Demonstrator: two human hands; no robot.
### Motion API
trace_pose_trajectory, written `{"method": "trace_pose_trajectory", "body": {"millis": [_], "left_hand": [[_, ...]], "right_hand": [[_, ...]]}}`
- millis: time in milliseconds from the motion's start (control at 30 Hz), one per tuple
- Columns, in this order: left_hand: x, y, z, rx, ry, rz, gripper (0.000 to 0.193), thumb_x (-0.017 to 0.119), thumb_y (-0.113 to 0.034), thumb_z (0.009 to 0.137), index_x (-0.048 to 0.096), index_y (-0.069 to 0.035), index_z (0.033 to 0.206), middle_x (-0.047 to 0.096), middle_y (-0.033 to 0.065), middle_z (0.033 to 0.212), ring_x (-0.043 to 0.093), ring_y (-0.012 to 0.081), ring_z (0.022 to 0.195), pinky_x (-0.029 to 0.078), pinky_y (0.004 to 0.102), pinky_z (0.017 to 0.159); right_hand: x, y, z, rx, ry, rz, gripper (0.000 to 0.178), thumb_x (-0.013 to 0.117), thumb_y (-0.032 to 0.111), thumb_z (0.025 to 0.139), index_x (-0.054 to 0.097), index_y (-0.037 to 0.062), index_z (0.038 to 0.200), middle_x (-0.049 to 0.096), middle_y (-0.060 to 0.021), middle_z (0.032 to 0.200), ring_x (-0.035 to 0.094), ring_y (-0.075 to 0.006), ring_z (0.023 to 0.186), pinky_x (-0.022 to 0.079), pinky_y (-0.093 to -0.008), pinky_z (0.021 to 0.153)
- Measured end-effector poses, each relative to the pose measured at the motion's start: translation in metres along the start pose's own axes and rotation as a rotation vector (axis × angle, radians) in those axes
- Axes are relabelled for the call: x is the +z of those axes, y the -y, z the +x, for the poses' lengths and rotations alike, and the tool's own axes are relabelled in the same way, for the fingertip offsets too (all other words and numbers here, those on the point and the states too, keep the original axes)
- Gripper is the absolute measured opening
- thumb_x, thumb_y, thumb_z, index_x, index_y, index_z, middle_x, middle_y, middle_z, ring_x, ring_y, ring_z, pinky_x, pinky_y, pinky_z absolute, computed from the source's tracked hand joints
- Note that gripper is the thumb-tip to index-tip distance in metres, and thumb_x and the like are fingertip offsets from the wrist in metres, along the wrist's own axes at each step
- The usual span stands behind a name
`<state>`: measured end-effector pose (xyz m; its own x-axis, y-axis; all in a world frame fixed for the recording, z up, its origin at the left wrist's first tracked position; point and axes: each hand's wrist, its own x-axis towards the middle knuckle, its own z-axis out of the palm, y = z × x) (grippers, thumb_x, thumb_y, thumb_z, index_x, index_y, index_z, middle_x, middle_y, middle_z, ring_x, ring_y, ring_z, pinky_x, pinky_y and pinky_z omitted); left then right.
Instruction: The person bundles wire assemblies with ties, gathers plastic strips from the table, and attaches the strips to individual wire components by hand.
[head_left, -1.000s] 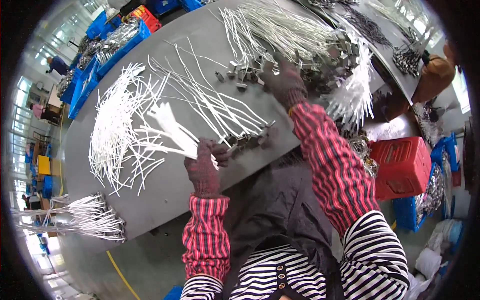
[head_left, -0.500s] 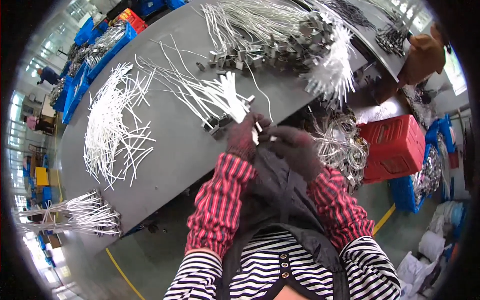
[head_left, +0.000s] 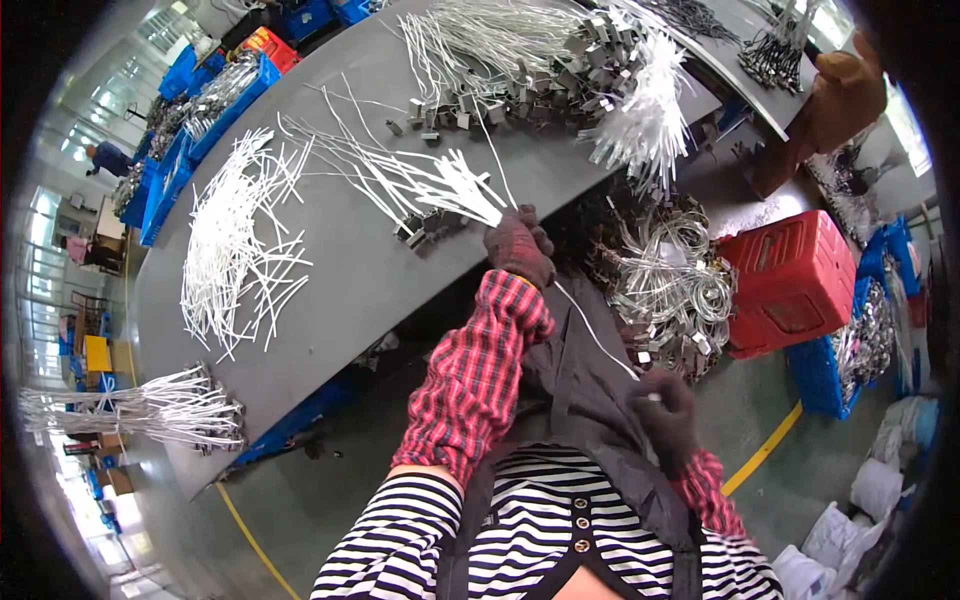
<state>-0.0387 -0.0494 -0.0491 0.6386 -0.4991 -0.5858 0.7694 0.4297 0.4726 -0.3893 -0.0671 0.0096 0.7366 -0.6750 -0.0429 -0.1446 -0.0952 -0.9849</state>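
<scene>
Near the middle of the frame, my left hand [head_left: 520,245], in a dark knit glove, was closed firmly around the lower ends of a bunch of white tubes [head_left: 462,185], their free ends fanning out toward the upper left over the grey table [head_left: 355,290]. A thin white wire [head_left: 597,335] came out below that fist and curved toward the lower right of the frame, its end reaching my right hand [head_left: 668,415]. That hand, gloved as well, had its fingers curled in front of my dark apron [head_left: 570,385], but it was blurred, and I could not tell whether they had hold of the wire.

Just left of my fist, dark metal ends [head_left: 435,232] of several wires rested on the tabletop near its edge. A loose pile of white strips [head_left: 225,260] covered the left of the frame, and a tied bundle of wires [head_left: 150,410] lay at lower left. Across the top spread a heap of pale wires [head_left: 500,35] with metal blocks [head_left: 540,95] at their ends. Right of centre hung tangled wires [head_left: 675,270], close beside a red crate [head_left: 790,280].
</scene>
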Motion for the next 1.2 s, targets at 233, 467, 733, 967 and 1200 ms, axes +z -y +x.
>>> {"method": "trace_pose_trajectory", "body": {"millis": [233,467,733,967,1200], "left_hand": [[0.011,-0.034,-0.022,0.253,0.161,-0.064,0.026,0.065,-0.032,0.096,0.063,-0.007,0.106,0.069,0.0099,0.092,0.068,0.0307,0.081,0.058,0.0454,0.074],[0.013,-0.071,-0.03,0.425,0.06,-0.051,0.024,0.062,-0.025,0.097,0.062,-0.005,0.11,0.07,0.0134,0.096,0.069,0.0334,0.087,0.06,0.0502,0.077],[0.005,-0.069,-0.029,0.314,0.216,-0.012,0.026,0.062,-0.026,0.097,0.062,-0.004,0.11,0.069,0.0123,0.096,0.068,0.0313,0.084,0.058,0.0456,0.074],[0.004,-0.012,-0.081,0.298,0.24,0.489,0.029,0.061,-0.028,0.098,0.068,0.0,0.096,0.07,0.0089,0.091,0.066,0.0194,0.083,0.055,0.0368,0.079],[-0.018,-0.02,-0.075,0.386,0.198,0.315,0.029,0.065,-0.031,0.096,0.07,-0.002,0.091,0.07,0.0059,0.086,0.064,0.0143,0.075,0.052,0.0305,0.072]], "right_hand": [[-0.143,-0.102,-0.084,0.683,-0.337,-0.049,0.016,0.062,0.015,0.086,0.064,0.0034,0.096,0.063,-0.0052,0.075,0.047,-0.0105,0.047,0.038,-0.0272,0.042],[-0.176,-0.144,-0.112,0.645,-0.461,0.069,0.021,0.061,0.014,0.087,0.063,0.0027,0.105,0.065,-0.0074,0.079,0.047,-0.0114,0.044,0.039,-0.0272,0.038],[-0.163,-0.144,-0.089,0.626,-0.45,0.078,0.021,0.06,0.013,0.089,0.062,0.0026,0.107,0.066,-0.0099,0.083,0.049,-0.0131,0.046,0.039,-0.0283,0.04],[-0.008,-0.062,0.08,0.309,-0.008,0.154,0.036,0.061,0.015,0.09,0.058,0.0017,0.123,0.06,-0.0032,0.089,0.055,-0.0109,0.067,0.047,-0.0257,0.062],[0.138,0.044,0.177,-0.089,0.302,0.109,0.061,0.057,-0.002,0.093,0.033,0.0063,0.148,0.061,-0.0141,0.118,0.064,-0.0169,0.093,0.055,-0.0315,0.076]]}}
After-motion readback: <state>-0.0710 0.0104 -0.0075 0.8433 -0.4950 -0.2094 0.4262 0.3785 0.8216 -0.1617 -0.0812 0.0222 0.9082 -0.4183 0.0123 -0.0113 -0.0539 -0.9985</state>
